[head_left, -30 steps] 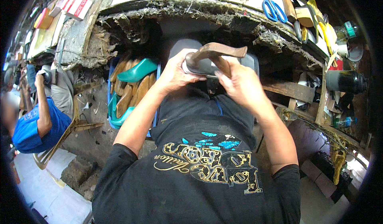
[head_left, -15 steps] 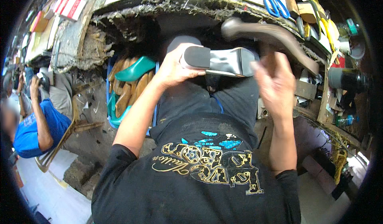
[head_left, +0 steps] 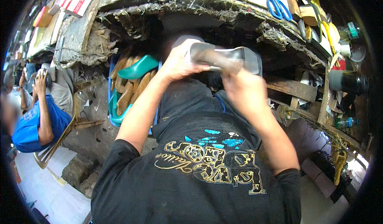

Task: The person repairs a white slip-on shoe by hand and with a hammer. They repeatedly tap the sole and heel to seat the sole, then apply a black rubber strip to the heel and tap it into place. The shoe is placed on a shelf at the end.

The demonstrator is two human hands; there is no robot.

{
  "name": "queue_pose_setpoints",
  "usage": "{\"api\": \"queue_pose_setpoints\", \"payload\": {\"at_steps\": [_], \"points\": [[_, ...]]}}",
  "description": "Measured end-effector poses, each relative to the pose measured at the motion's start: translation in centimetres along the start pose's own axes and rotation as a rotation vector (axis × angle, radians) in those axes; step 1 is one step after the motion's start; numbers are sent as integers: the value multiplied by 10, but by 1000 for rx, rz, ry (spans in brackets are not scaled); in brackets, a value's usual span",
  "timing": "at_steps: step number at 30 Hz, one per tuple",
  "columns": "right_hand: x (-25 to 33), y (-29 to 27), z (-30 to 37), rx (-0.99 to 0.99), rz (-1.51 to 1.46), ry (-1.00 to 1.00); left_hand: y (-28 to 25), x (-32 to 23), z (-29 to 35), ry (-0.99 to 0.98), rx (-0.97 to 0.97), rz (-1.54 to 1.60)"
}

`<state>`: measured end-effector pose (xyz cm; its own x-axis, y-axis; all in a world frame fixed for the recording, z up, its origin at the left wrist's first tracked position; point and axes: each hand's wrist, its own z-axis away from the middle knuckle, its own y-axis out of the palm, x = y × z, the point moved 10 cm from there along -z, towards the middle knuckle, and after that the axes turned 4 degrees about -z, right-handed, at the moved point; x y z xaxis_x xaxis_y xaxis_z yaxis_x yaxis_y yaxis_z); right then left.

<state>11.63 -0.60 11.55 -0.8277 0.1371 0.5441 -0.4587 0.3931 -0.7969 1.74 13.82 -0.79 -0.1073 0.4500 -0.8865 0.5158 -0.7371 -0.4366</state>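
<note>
My left hand [head_left: 180, 64] is closed round a shoe [head_left: 252, 60], held above my lap with its sole facing up and its dark heel end by my fingers. My right hand [head_left: 246, 89], blurred by motion, is closed on a hammer [head_left: 213, 59]. The hammer is smeared across the heel end and the pale middle of the sole. Whether it touches the sole cannot be made out.
A ragged-edged workbench [head_left: 191, 5] crosses in front of me, with blue-handled scissors [head_left: 279, 8] at its right. On the left, a blue crate [head_left: 111, 80] holds green and wooden shoe lasts [head_left: 138, 67]. Further left sits a person in a blue shirt [head_left: 56, 118].
My right hand and the hammer have swung from the right, leftward onto the shoe. The shoe has shifted slightly right in view, with my left hand still round it.
</note>
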Motion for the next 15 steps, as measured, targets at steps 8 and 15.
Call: {"api": "queue_pose_setpoints", "payload": {"at_steps": [8,15], "points": [[-1,-49,-11,-281,-461,127,0,19,8,-210,-8,174],[-31,-6,7,33,-59,149,-1,1,11,-114,-15,98]]}}
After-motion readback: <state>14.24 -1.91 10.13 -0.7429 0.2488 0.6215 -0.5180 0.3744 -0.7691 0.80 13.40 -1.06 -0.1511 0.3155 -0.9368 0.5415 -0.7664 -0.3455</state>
